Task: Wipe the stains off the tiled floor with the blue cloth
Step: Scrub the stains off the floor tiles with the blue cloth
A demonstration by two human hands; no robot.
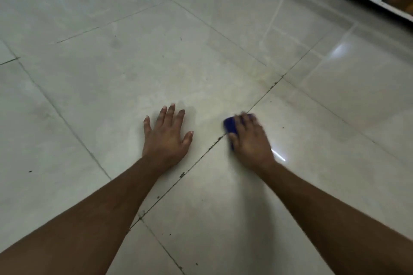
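A: Head view, status?

B: My right hand (250,138) presses the blue cloth (230,126) onto the tiled floor (100,78), fingers curled over it, right on the grout line (201,154). Left hand (166,135) flat, fingers spread, holding nothing.

A: Technique?

B: Firm pressure, short strokes along the gritty grout. Cloth's wadded and mostly hidden; long axis seems to run along my hand, can't confirm.

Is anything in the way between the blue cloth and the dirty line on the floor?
Nothing visible is. The right hand presses the cloth onto the floor, right at the grout line with dark specks. The left hand lies flat on the tile beside that line, not on it.
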